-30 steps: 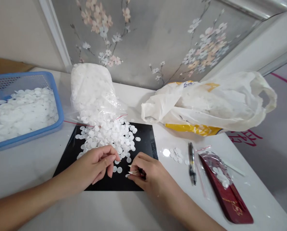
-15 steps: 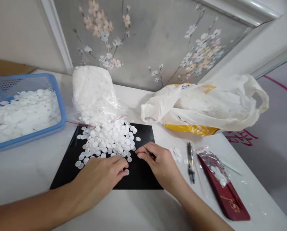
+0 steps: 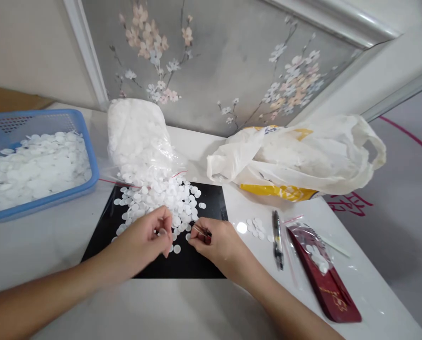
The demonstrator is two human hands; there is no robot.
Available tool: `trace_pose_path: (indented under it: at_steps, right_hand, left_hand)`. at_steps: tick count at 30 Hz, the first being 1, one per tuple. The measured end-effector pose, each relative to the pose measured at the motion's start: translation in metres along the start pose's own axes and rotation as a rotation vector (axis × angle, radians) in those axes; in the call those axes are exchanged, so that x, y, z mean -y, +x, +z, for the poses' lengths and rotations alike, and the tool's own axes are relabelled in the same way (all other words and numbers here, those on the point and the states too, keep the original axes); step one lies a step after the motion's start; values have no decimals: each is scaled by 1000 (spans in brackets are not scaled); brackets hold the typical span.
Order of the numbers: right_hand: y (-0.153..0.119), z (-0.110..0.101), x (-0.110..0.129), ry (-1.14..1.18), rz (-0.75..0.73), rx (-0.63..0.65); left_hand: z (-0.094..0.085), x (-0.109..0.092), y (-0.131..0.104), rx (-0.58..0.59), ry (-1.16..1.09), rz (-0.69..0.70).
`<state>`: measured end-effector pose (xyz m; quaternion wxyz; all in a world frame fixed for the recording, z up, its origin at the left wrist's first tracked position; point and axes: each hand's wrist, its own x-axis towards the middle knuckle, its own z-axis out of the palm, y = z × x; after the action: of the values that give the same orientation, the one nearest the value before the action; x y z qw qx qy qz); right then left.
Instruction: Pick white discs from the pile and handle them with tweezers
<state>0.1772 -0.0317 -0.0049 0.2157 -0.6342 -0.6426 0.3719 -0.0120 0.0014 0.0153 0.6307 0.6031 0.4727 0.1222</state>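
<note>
Small white plastic discs lie in a loose heap on a black mat, spilling from the mouth of a clear zip bag. My left hand is over the heap's near edge, its fingers curled toward the thumb. A pale disc edge shows between them, partly hidden. My right hand is closed in a pinch around slim tweezers, mostly covered by the fingers. Beside its fingertips lies a single disc, and another rests on the mat between the two hands.
At left stands a blue basket full of white discs. A white and yellow plastic bag lies at the back right. Nearer are a few loose discs, a black pen, and a dark red case under a small clear bag of discs.
My left hand has lifted and turned, its fingers now curled upward and farther left. My right hand has shifted slightly left and down with the tweezers.
</note>
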Motion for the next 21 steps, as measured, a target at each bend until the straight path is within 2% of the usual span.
trace_pose_path:
  at_steps: [3,7,9,13,15,17,21]
  right_hand:
    - [2,-3,2,-9,12,31]
    - [5,-8,4,-7,38,54]
    - [6,-8,6,-8,34,61]
    - [8,-5,9,-54,-3,32]
    - [9,-3,10,-84,18,20]
    - [9,-4,10,-105,39,26]
    - [8,-4,9,-77,-1,49]
  left_hand:
    - [-9,-4,4,23,-199,-34]
    - [-16,-6,5,19,-234,-27]
    - [-18,-6,3,-31,-131,2]
    - [-15,-3,-1,-201,384,127]
    - [-12,1,-1,-203,508,143]
    - [-9,3,-1,-146,440,131]
    - [-11,4,2,-24,107,29]
